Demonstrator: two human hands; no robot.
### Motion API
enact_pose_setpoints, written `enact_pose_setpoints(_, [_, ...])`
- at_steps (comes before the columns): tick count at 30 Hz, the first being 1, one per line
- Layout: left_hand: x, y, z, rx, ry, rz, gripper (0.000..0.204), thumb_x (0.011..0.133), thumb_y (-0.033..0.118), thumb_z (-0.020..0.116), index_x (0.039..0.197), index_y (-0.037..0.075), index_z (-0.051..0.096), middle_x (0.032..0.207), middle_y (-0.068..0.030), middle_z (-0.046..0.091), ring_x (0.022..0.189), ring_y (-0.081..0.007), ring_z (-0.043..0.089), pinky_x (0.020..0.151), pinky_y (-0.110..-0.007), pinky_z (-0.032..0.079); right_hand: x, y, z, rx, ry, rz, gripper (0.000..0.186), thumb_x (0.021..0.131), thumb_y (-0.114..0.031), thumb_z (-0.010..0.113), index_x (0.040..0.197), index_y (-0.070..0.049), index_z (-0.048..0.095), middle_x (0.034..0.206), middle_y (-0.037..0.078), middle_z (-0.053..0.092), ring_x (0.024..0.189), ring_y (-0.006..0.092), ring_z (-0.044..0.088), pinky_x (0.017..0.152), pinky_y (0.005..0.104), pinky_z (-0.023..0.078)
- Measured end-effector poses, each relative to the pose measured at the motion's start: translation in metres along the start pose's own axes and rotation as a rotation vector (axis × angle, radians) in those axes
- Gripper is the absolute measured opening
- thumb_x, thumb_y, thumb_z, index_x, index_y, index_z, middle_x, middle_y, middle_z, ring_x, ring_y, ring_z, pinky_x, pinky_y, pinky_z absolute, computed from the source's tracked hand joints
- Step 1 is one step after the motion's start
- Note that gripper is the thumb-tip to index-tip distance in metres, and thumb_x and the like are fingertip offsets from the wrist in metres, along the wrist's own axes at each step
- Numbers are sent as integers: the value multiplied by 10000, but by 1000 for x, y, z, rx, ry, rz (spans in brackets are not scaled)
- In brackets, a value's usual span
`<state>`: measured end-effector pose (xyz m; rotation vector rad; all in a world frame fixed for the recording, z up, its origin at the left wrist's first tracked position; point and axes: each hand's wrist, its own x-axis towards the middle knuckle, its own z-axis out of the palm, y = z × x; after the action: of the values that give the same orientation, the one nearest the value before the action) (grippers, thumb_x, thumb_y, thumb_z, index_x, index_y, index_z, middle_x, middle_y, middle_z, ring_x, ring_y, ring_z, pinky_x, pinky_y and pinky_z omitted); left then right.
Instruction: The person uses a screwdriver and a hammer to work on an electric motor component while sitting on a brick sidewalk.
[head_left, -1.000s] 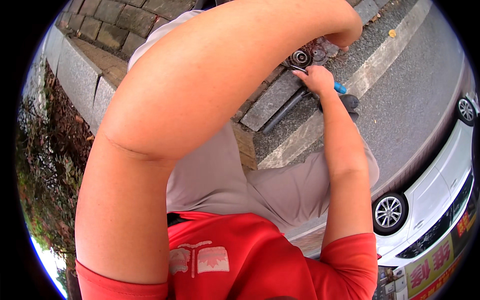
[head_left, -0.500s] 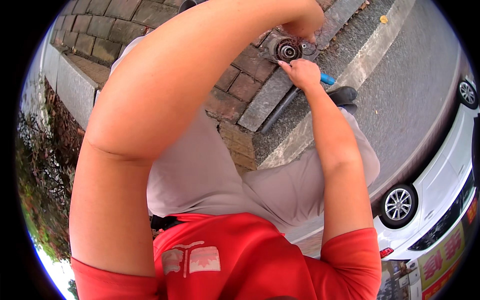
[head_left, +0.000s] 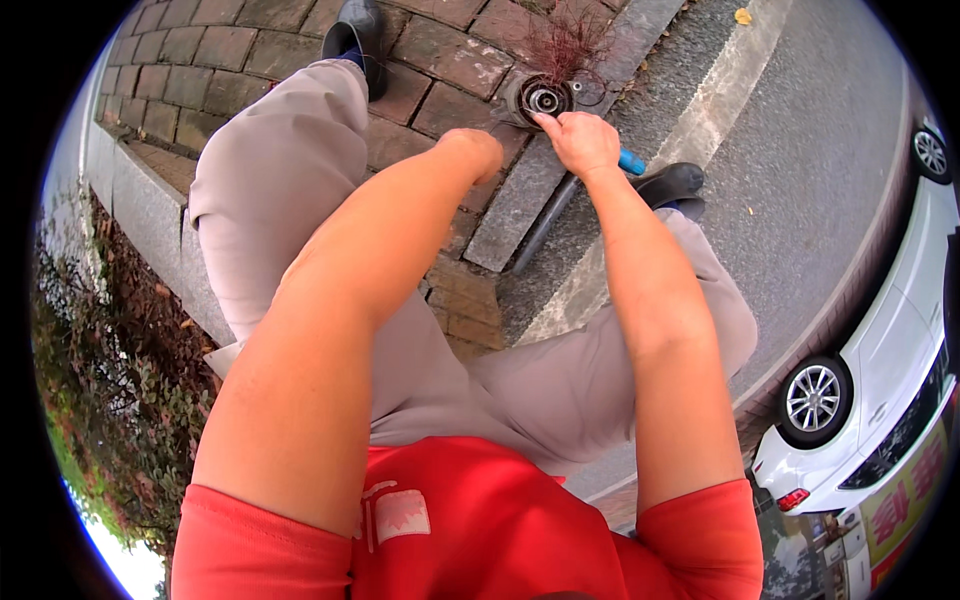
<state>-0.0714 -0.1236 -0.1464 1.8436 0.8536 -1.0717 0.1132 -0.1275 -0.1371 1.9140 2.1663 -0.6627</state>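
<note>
A round, dark metal part (head_left: pixel 545 100) with rings set inside one another sits where the brick paving meets the kerb. A tangle of thin reddish-brown strands (head_left: pixel 572 45) spreads from its far side. My right hand (head_left: pixel 585 142) is closed beside the part, its thumb at the near rim. From the back of its grip juts the blue handle (head_left: pixel 631 162) of a tool, whose working end I cannot make out. My left hand (head_left: pixel 472 155) hangs over the bricks left of the part, apart from it. The wrist bends down and hides most of its fingers.
A dark pipe (head_left: pixel 545 225) lies slanting along the kerbstone (head_left: pixel 515 205). My dark shoes (head_left: pixel 355 45) stand on either side of the work. Beyond the painted road line (head_left: pixel 735 75), a white car (head_left: pixel 885 370) is at the right. Shrubs (head_left: pixel 130 390) grow at the left.
My left hand has drawn back from the strands to the near left of the part, uncovering the tangle and my left leg. My right hand stays at the rim.
</note>
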Motion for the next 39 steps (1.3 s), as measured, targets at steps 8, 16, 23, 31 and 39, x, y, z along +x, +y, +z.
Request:
enact_pose_setpoints(8, [39,-22,4,-474,683,26,1041,831,376,777,1580,31,142,1576,-207,345,1413,-350,413,1146,-404,383,-9,-10,2,28,-21,33,611,979,-609,447,841,-92,741,933,137,733,883,342,704,777,466,551])
enact_pose_setpoints(16, [50,-11,3,-699,744,-50,1025,840,432,764,1587,82,157,1589,-185,331,1430,-350,387,1157,-411,371,-10,-8,13,105,196,-49,428,948,-481,581,816,-88,684,847,147,707,822,361,692,732,482,546])
enact_pose_setpoints(23, [51,-8,0,-737,715,-71,887,887,320,699,1578,78,200,1582,-187,339,1425,-345,391,1163,-405,366,-7,-13,9,112,178,-76,335,934,-442,626,904,-110,657,852,129,709,816,366,683,704,489,526])
enact_pose_setpoints(31, [63,-12,8,-717,735,-77,901,883,380,702,1585,115,203,1603,-125,318,1400,-335,426,1138,-411,394,-1,-19,5,117,182,-120,298,908,-380,667,1108,-163,626,821,125,711,785,349,691,691,489,531])
enact_pose_setpoints(39, [58,-11,3,-682,695,-112,983,867,467,726,1599,127,165,1623,-116,290,1409,-310,433,1135,-410,407,2,-19,2,29,177,-156,404,915,-359,659,1285,-219,576,810,126,702,786,351,693,715,477,542])
